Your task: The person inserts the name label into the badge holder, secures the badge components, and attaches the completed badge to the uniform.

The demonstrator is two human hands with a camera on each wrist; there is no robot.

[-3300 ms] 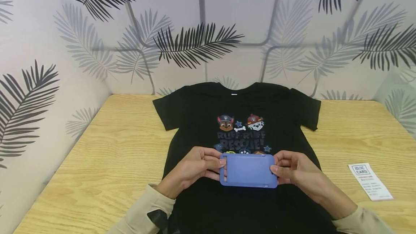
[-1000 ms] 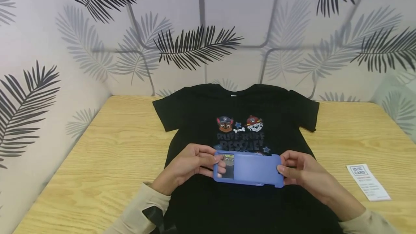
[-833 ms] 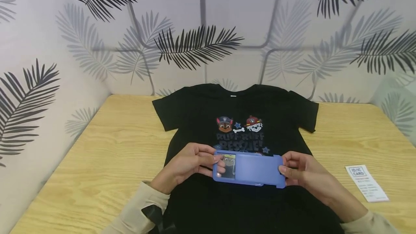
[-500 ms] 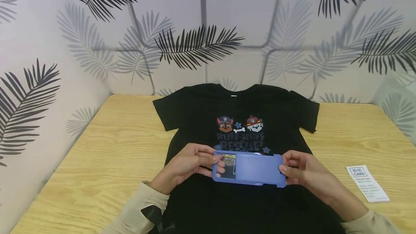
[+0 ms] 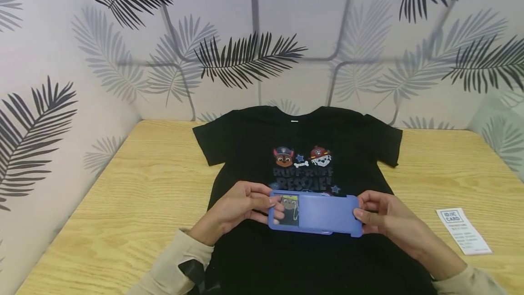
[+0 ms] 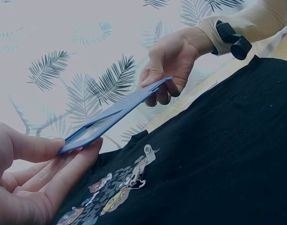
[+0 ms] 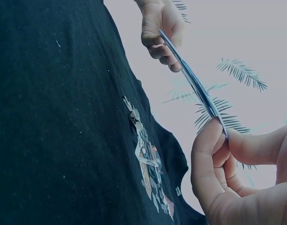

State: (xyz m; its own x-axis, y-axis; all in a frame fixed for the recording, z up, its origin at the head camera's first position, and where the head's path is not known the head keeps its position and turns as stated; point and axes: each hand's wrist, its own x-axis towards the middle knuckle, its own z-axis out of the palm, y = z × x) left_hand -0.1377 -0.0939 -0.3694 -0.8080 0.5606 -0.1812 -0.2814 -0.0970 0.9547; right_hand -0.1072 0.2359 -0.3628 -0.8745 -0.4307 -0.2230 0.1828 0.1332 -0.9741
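Observation:
A blue card holder (image 5: pixel 327 213) is held level above the black T-shirt (image 5: pixel 254 149), its cover slid partway to the right. Through the clear window (image 5: pixel 291 216) at its left end, printed art and part of a badge clip show. My left hand (image 5: pixel 235 206) pinches the frame's left end, thumb on top and fingers behind. At the other end, my right hand (image 5: pixel 393 222) pinches the cover's edge between thumb and fingers. In the left wrist view the badge clip (image 6: pixel 148 153) lies on the shirt below the holder.
A white ID/IC card insert (image 5: pixel 463 231) lies on the wooden table (image 5: pixel 135 185) to the right of the shirt. Behind the table's back edge hangs a pale leaf-patterned curtain (image 5: pixel 294 85).
My right hand has moved right, drawing the cover along the frame and uncovering the clear window at the left. Over the last half second the cover has shifted only slightly.

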